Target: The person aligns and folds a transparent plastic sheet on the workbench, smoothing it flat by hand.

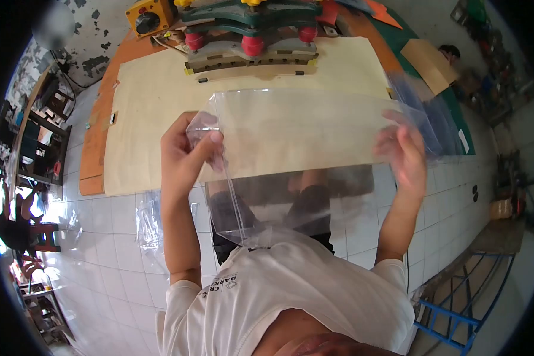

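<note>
A large clear plastic sheet (302,127) spans the space between my hands, above the front of the cream-topped table (142,118) and down toward my lap. My left hand (193,145) pinches its left part, thumb on top, where the plastic bunches and a folded edge runs down. At the right end, my right hand (403,145) has its fingers spread and curved beside or behind the plastic; contact is hard to make out. Beyond the sheet stands a dark green machine (252,24) with red round parts and a metal bar along its front.
A yellow box with a black knob (147,22) sits at the back left. More clear plastic (424,118) lies at the table's right side, near a brown cardboard piece (428,65). A person (450,52) is partly visible behind it. Blue metal frame (457,314) at lower right.
</note>
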`<action>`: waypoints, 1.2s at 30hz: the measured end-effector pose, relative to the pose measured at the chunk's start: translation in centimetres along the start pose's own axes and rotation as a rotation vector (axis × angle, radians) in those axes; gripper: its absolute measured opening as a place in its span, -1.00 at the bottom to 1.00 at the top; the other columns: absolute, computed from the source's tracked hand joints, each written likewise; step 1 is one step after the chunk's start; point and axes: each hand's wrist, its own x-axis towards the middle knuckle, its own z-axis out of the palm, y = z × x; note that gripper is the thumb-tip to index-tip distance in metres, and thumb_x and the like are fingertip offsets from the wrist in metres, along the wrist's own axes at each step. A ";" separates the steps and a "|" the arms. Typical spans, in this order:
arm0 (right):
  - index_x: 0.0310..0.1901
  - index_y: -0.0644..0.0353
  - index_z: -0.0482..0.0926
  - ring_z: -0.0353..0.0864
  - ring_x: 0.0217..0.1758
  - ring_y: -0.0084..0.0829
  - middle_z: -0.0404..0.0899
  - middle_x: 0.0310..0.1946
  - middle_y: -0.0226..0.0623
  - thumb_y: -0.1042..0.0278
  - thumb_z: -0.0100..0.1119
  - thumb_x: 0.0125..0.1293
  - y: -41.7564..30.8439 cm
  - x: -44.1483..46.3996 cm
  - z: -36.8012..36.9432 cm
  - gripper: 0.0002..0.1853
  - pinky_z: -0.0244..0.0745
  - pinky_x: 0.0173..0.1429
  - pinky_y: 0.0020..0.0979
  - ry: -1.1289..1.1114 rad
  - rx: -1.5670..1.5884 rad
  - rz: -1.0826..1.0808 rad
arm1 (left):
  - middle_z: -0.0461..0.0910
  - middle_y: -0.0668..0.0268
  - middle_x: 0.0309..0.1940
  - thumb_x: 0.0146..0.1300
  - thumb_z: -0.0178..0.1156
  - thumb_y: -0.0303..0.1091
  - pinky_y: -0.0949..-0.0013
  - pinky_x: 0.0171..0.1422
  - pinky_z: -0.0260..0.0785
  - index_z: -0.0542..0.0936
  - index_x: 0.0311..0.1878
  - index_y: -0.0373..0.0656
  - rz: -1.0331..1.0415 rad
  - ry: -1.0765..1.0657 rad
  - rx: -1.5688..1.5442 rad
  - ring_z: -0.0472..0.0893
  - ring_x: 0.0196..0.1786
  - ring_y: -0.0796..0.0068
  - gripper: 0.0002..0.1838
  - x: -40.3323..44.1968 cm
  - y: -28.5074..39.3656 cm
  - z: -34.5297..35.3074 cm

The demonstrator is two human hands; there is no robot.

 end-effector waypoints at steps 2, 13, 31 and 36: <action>0.15 0.39 0.47 0.69 -0.40 -0.36 0.65 -0.33 -0.15 0.13 0.13 0.44 2.5 2.3 0.7 -0.54 0.59 -0.28 -0.42 0.078 -0.077 0.044 | 0.57 0.33 -0.49 0.30 0.25 -0.32 0.54 -0.42 0.41 0.53 -0.05 -0.34 -0.108 -0.045 0.060 0.56 -0.50 0.58 -0.71 1.5 -2.5 -0.9; -0.13 0.34 0.62 0.59 -0.52 -0.49 0.61 -0.49 -0.28 0.10 0.20 0.41 11.7 6.4 0.7 -0.63 0.48 -0.36 -0.50 0.165 -0.126 0.130 | 0.39 0.55 -0.56 0.40 0.22 -0.24 0.58 -0.49 0.18 0.61 -0.22 -0.28 -0.246 0.087 0.045 0.31 -0.55 0.79 -0.75 3.4 -9.7 -1.5; -0.17 0.34 0.62 0.48 -0.54 -0.58 0.56 -0.57 -0.36 0.09 0.18 0.43 12.6 5.8 1.5 -0.62 0.41 -0.39 -0.51 0.245 -0.138 -0.006 | 0.47 0.52 -0.49 0.39 0.23 -0.27 0.56 -0.34 0.31 0.64 -0.17 -0.32 -0.273 0.137 -0.109 0.38 -0.44 0.75 -0.75 3.4 -9.9 -1.7; -0.15 0.36 0.61 0.47 -0.52 -0.58 0.55 -0.56 -0.38 0.06 0.18 0.43 13.0 5.4 1.3 -0.59 0.38 -0.37 -0.51 0.252 -0.144 -0.071 | 0.57 0.42 -0.41 0.36 0.25 -0.32 0.50 -0.23 0.46 0.63 -0.12 -0.36 -0.256 0.149 -0.015 0.48 -0.38 0.69 -0.76 3.3 -10.4 -1.9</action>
